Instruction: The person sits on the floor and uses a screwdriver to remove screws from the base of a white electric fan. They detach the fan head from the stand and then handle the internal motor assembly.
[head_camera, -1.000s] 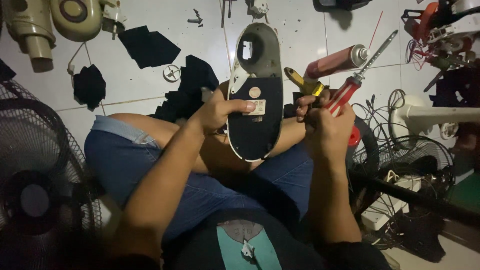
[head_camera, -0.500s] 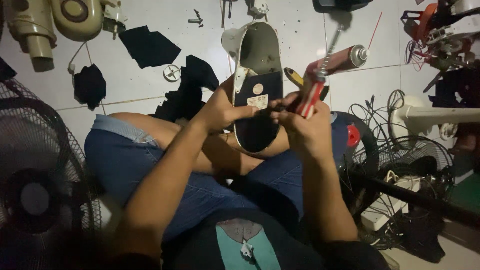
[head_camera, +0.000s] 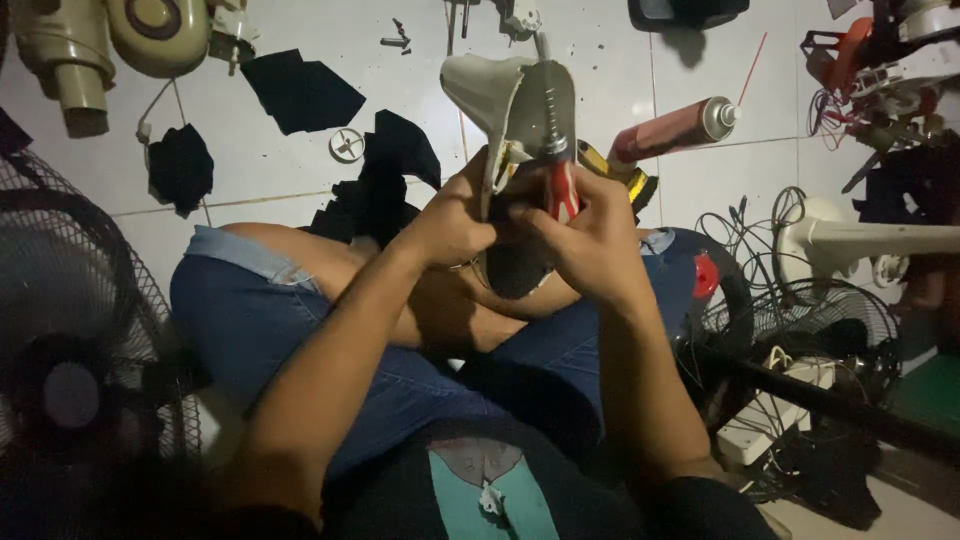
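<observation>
You hold a cream plastic housing (head_camera: 510, 100) with a dark underside upright above your crossed legs, tilted so its inner face turns toward you. Your left hand (head_camera: 452, 222) wraps its fingers around the housing's left edge, likely to steady it. Your right hand (head_camera: 590, 240) closes its fingers around the red handle of a screwdriver (head_camera: 557, 150), whose metal shaft runs up along the housing, the tip apparently set against it near the top.

Just beyond your right hand, a yellow-handled tool (head_camera: 620, 175) lies on the white tiled floor (head_camera: 300, 30), with a red spray can (head_camera: 678, 128) beside it, both within easy reach. Black cloth scraps (head_camera: 300, 92) lie scattered farther out. A fan grille (head_camera: 60, 330) stands at your left, and another fan (head_camera: 830, 330) with tangled wires lies at your right.
</observation>
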